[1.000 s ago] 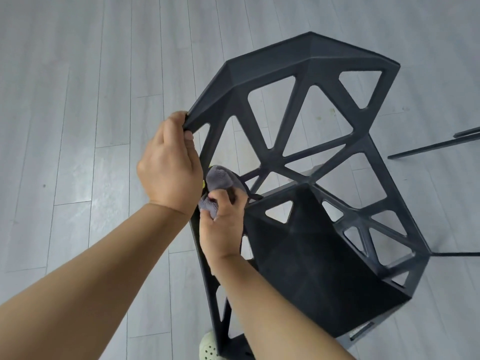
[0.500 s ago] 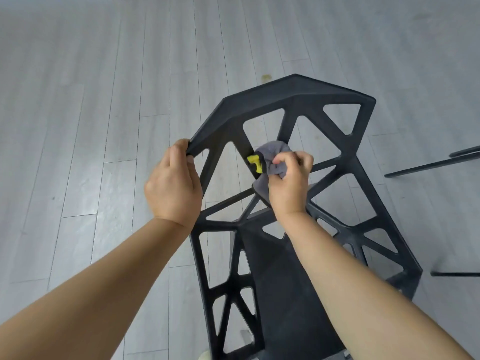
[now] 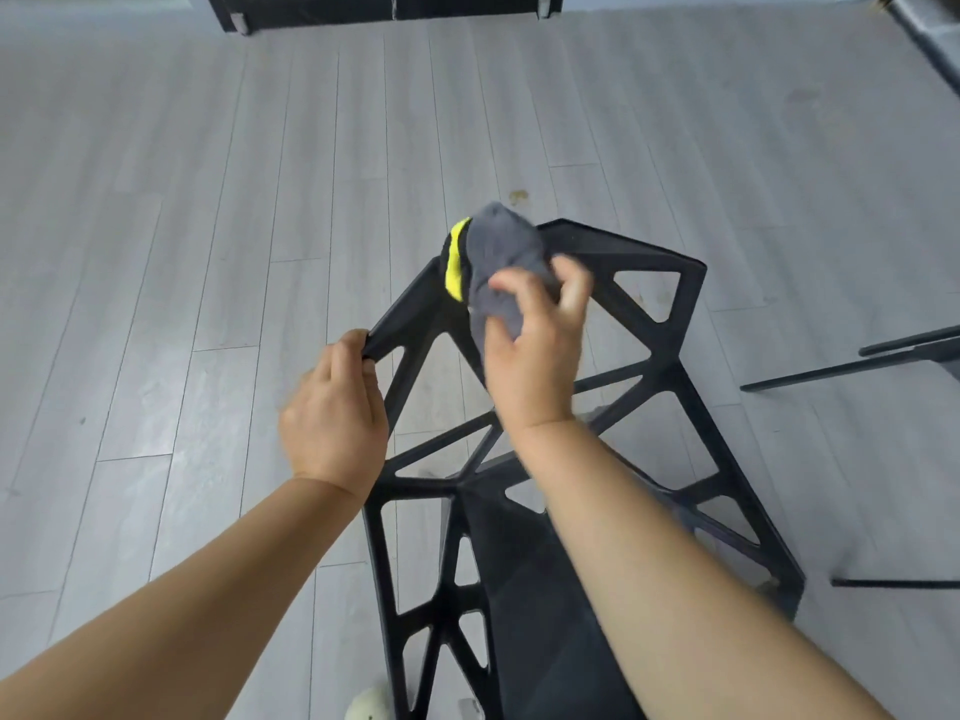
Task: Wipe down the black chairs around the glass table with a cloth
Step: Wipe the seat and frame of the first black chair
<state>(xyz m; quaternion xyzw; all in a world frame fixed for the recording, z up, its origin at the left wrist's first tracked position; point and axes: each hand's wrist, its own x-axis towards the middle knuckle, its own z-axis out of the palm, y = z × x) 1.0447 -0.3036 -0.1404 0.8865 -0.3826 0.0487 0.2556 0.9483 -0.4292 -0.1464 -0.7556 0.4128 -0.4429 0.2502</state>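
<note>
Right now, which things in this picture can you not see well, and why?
Head view only:
- Right hand and cloth: motion-blurred; whether the cloth touches the chair is unclear.
- Chair's top-left edge: covered by the cloth.
- Chair legs: cut off by the bottom edge.
- Dark furniture: cut off by the top edge.
- Thin black legs: cut off at right.

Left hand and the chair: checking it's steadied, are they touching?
Touching. The head view shows the left hand with fingers curled around the black chair backrest's edge.

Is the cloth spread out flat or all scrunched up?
Scrunched up. The gray cloth is bunched in the right hand, yellow edge showing, against the black chair.
</note>
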